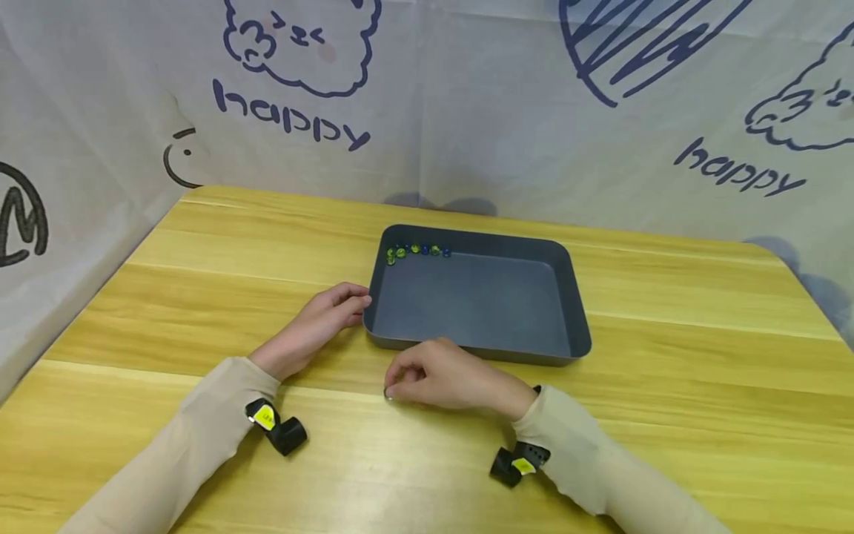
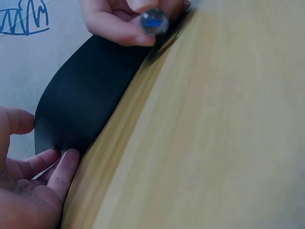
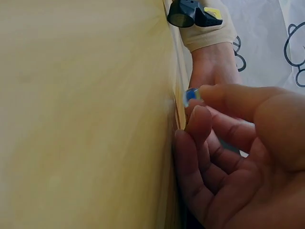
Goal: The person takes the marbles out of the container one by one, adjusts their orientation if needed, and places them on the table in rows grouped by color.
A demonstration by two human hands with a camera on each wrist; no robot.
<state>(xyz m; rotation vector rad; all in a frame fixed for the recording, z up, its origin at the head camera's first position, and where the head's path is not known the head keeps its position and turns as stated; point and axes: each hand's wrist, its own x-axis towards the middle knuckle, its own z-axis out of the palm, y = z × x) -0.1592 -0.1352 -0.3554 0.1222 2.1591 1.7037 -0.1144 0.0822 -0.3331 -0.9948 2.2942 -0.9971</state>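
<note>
A dark grey rectangular tray [image 1: 480, 297] lies on the wooden table. Several green and blue glass marbles [image 1: 415, 249] are gathered in its far left corner. My left hand [image 1: 323, 322] rests on the table at the tray's left side, its fingertips touching the outer wall [image 2: 86, 95]. In front of the tray's near wall, my right hand [image 1: 443, 374] pinches a clear marble [image 2: 154, 22] with a blue core between thumb and index finger. The right wrist view shows this marble [image 3: 191, 95] at the fingertips, close above the tabletop.
The light wooden table [image 1: 667, 386] extends around the tray on all sides. Behind it hangs a white cloth [image 1: 480, 111] with blue drawings and lettering. Each wrist wears a strapped black camera [image 1: 287, 436].
</note>
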